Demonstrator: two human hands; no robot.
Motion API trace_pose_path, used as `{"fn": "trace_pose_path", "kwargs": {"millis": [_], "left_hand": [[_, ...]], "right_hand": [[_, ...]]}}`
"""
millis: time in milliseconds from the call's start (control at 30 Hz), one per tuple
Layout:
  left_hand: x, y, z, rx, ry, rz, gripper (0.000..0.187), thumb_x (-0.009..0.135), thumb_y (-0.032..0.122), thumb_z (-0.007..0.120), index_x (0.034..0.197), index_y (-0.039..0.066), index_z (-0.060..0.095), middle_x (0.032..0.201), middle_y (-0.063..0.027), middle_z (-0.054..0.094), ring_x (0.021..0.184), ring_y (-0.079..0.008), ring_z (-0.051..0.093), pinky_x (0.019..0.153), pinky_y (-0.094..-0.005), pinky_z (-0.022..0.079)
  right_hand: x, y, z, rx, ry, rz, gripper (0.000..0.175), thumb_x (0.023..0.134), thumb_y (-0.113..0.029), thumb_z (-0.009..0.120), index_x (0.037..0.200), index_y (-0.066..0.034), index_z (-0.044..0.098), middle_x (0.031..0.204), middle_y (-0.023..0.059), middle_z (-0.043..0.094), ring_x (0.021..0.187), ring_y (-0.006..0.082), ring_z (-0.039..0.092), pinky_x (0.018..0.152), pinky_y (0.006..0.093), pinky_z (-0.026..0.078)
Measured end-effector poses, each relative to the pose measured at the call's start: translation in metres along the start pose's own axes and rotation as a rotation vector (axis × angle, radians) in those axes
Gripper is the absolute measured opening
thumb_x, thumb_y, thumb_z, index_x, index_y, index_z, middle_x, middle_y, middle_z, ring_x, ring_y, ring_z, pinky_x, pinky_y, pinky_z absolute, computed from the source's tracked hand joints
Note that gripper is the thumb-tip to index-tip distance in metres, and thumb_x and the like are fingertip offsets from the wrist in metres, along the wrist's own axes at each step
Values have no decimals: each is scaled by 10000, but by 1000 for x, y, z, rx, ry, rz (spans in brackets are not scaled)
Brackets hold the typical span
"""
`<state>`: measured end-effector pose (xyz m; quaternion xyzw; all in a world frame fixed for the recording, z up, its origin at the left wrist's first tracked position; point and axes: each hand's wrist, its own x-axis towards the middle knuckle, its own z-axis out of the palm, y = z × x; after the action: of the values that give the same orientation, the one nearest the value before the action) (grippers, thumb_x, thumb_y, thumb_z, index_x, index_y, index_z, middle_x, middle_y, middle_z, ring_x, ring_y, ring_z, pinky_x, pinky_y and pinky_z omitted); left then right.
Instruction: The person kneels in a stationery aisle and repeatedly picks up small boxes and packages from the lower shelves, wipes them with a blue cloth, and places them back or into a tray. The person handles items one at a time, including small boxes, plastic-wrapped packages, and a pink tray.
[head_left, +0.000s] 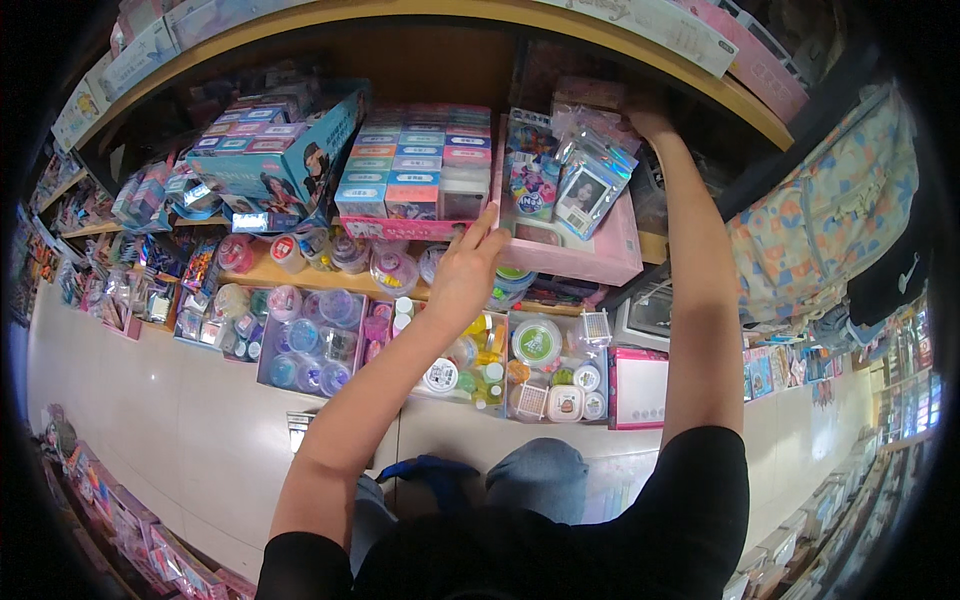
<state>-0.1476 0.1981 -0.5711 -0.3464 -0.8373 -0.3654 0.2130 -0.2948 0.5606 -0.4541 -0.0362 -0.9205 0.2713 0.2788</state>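
My left hand (466, 274) is at the front left corner of an open pink cardboard tray (577, 262) on the shelf, its fingers against the corner. This tray holds packets in clear and shiny wrapping, among them a silver holographic packet (589, 196) with a portrait and a colourful printed packet (534, 187). Behind the tray's right side, my right hand (649, 120) reaches into shadow at the back of the shelf; its fingers are mostly hidden. Close beside my left hand stands a pink display box (397, 229) with rows of small boxes.
A teal display box (270, 176) stands farther left. Tubs of slime (394, 271) line the lower shelf, above floor-level boxes of jars (304, 337). The wooden upper shelf edge (420, 16) arches overhead. A patterned backpack (825, 217) hangs at the right.
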Motion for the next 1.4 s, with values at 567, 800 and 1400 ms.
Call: {"fn": "trace_pose_path", "kwargs": {"millis": [567, 800, 1400], "left_hand": [[-1, 5, 2, 9, 38, -4, 257, 760, 65, 630, 1010, 78, 571, 1311, -98, 470, 933, -350, 578, 786, -420, 499], [-1, 4, 3, -7, 58, 10, 276, 752, 40, 631, 1020, 75, 573, 1313, -111, 465, 938, -358, 571, 788, -428, 494], [0, -1, 6, -61, 53, 19, 247, 760, 43, 619, 998, 67, 557, 1290, -128, 477, 957, -346, 579, 780, -416, 499]], "right_hand": [[-88, -90, -21, -812, -307, 192, 509, 792, -434, 554, 1167, -89, 567, 1198, 236, 533, 1124, 357, 507, 932, 427, 409], [-109, -88, -3, -972, -250, -353, 533, 697, -78, 616, 1214, -50, 487, 1184, 163, 533, 1099, 335, 474, 893, 446, 390], [-151, -87, 27, -989, -71, -396, 328, 679, -85, 654, 972, -67, 506, 928, 124, 567, 842, 275, 603, 673, 366, 511]]}}
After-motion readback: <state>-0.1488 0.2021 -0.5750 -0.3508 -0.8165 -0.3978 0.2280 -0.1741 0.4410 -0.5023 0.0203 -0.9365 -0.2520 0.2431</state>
